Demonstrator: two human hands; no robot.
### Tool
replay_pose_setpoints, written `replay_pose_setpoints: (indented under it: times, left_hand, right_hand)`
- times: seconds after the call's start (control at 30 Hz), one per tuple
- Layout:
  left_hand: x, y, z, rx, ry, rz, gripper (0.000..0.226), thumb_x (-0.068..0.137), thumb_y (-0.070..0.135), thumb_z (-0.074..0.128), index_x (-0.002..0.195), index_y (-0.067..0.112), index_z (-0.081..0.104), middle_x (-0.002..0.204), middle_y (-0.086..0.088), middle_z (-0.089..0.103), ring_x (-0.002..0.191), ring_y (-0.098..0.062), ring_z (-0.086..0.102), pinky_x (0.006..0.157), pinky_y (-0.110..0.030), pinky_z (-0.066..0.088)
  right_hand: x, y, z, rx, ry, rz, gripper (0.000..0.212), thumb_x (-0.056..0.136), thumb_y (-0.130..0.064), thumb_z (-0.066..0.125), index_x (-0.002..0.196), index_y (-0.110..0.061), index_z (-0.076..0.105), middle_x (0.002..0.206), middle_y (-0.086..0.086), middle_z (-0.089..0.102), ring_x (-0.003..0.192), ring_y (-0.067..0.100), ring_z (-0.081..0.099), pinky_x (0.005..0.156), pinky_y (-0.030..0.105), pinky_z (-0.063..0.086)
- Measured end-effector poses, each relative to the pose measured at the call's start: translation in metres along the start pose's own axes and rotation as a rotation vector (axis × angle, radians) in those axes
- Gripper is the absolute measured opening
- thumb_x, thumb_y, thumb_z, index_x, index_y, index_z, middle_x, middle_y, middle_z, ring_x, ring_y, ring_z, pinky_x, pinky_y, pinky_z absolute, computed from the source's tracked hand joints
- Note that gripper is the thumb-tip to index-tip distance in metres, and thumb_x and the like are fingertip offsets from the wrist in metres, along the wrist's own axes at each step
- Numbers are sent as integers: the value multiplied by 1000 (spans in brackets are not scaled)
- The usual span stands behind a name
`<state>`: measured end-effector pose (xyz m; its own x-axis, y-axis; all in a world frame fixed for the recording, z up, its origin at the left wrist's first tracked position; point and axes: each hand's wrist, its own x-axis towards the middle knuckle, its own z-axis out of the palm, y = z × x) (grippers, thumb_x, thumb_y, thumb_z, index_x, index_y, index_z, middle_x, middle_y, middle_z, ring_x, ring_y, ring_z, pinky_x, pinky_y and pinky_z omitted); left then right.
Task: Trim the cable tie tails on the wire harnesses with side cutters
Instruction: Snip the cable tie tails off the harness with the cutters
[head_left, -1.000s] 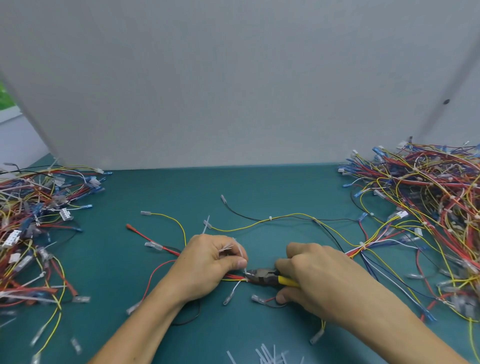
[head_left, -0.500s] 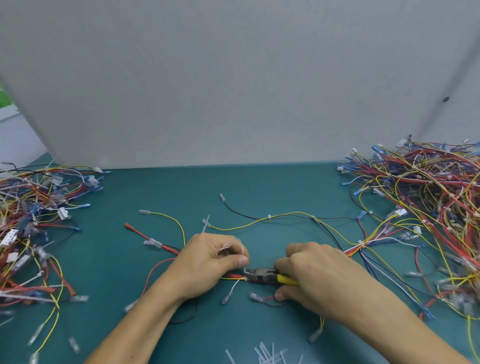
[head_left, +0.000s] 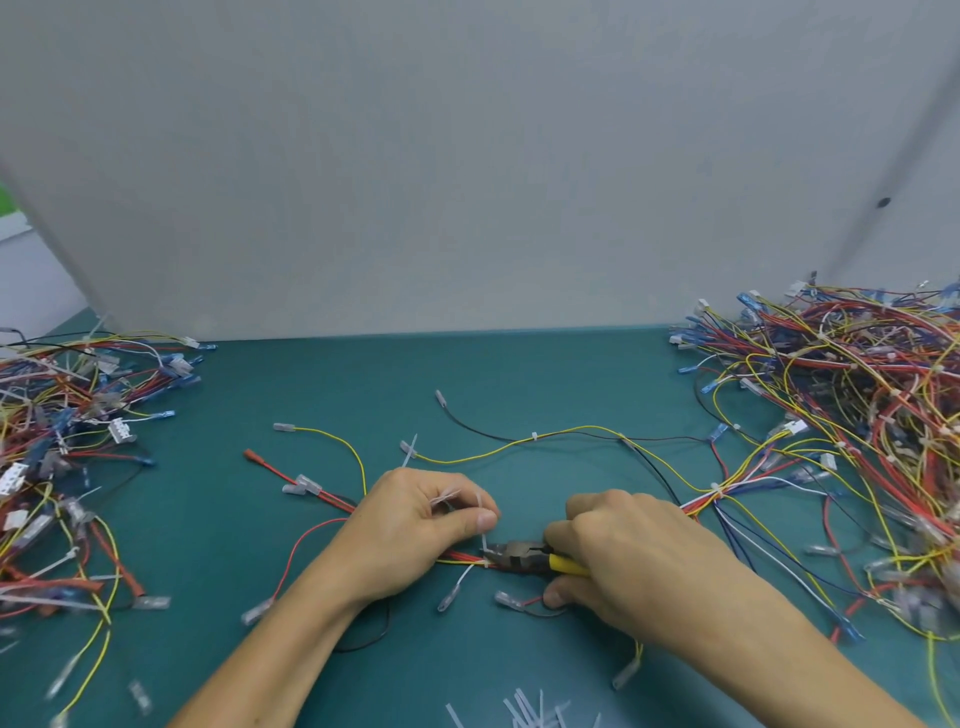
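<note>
One wire harness of yellow, red and black wires lies spread across the middle of the green mat. My left hand grips its bundle, with thumb and fingers pinching a white cable tie tail that stands up from the wires. My right hand is curled round the yellow handles of the side cutters. The dark jaws point left and sit at the base of that tail, right beside my left thumb. Whether the jaws are closed on the tail is hard to make out.
A big tangle of harnesses fills the right side and another pile the left. Several cut white tie tails lie at the near edge. A grey partition stands along the back of the green mat.
Both hands have stayed almost where they were, with the cutters at the same tie. The view has shifted slightly.
</note>
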<state>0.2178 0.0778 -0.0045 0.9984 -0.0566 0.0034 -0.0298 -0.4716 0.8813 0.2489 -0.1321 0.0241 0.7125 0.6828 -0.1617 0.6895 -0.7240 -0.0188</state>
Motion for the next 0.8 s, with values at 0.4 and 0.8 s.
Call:
replay_pose_setpoints:
  times: [0.4, 0.8]
  left_hand:
    - [0, 0, 3, -9, 51, -24, 15, 83, 14, 72, 75, 26, 76, 82, 8, 75, 83, -7, 68, 80, -25, 51]
    - [0, 1, 1, -76, 82, -23, 10, 83, 9, 72, 82, 18, 77, 86, 9, 75, 81, -1, 66, 72, -11, 47]
  right_hand:
    - [0, 2, 0, -9, 23, -17, 39, 87, -57, 54, 101, -22, 59, 97, -1, 52, 93, 32, 56, 64, 32, 30]
    - [1, 0, -1, -8, 34, -14, 38, 88, -56, 53, 104, -22, 59, 102, 0, 53, 95, 33, 56, 64, 33, 30]
